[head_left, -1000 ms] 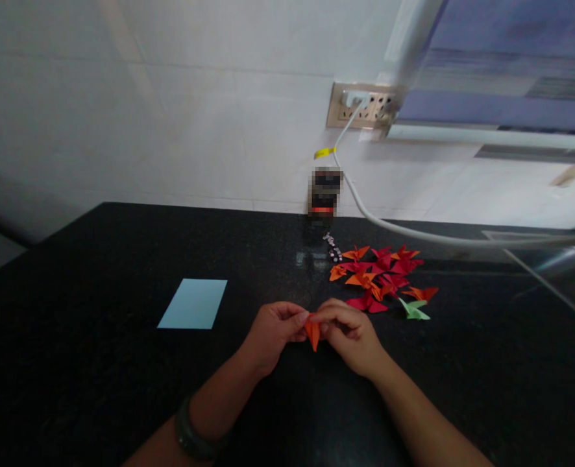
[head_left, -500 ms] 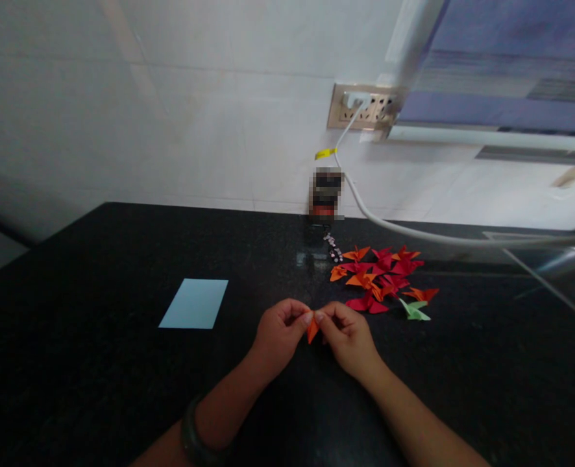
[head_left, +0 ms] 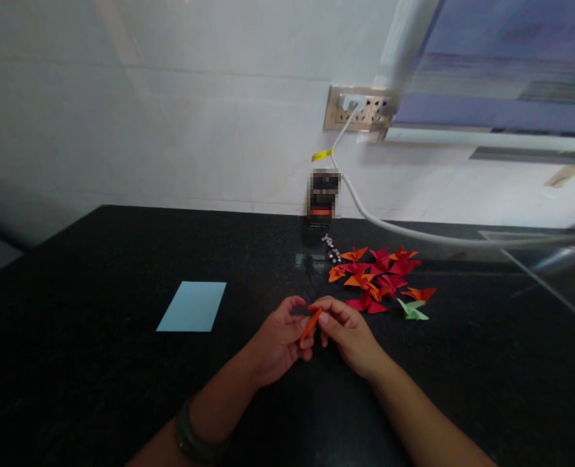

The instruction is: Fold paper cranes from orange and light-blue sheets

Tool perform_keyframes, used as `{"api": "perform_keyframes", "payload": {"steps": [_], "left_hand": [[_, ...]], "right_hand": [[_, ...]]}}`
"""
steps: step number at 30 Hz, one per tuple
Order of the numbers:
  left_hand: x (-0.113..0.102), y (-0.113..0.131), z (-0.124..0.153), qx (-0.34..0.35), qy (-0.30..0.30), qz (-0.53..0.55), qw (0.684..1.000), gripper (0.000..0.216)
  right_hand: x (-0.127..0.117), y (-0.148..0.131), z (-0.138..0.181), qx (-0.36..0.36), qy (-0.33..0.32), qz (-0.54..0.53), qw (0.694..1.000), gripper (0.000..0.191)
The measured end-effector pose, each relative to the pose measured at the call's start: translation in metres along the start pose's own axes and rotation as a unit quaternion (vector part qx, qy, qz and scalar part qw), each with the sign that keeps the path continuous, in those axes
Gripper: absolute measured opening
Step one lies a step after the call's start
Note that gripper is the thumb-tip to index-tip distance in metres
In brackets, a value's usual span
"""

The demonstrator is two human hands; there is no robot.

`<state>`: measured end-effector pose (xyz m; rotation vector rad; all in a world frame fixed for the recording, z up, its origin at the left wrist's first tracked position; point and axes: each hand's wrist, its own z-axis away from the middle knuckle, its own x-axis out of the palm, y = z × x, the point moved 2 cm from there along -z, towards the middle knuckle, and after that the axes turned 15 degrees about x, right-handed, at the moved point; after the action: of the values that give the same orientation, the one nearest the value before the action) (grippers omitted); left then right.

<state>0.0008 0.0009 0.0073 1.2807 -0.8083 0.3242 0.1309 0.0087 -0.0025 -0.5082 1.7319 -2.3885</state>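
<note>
A small folded orange paper piece is held between both my hands just above the black countertop. My left hand pinches its lower end, fingers curled. The fingertips of my right hand are closed on its upper end. A dark band sits on my left wrist.
A heap of folded red and orange paper shapes lies just beyond my right hand, with one green one at its right edge. A light blue sheet lies flat to the left. A white cable runs from a wall socket.
The orange piece has turned from hanging point-down to a slanted, narrower shape between my fingers. My left hand has rotated, its fingers opening slightly; both hands stay in the same spot.
</note>
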Motion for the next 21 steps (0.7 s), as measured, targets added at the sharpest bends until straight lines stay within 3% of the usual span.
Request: {"api": "perform_keyframes", "payload": {"steps": [4,8,11,17,21], "left_hand": [[-0.002,-0.002,0.000,0.008,-0.020,-0.067,0.998,0.019],[-0.004,0.002,-0.002,0.056,0.040,-0.185,0.980,0.017],[-0.006,0.004,-0.004,0.072,0.073,-0.236,0.966,0.027],[-0.007,0.013,-0.004,0.186,0.054,-0.403,0.894,0.020],[-0.007,0.010,-0.005,0.130,0.036,-0.382,0.914,0.013]], "right_hand": [[-0.001,0.001,0.000,0.005,-0.014,-0.042,0.999,0.019],[-0.006,0.001,-0.002,0.008,0.020,-0.060,0.998,0.019],[-0.010,0.000,-0.003,0.016,0.051,-0.061,0.997,0.021],[-0.008,-0.004,-0.002,0.065,0.039,-0.015,0.997,0.026],[-0.006,-0.005,-0.002,0.057,0.049,0.000,0.997,0.023]]}}
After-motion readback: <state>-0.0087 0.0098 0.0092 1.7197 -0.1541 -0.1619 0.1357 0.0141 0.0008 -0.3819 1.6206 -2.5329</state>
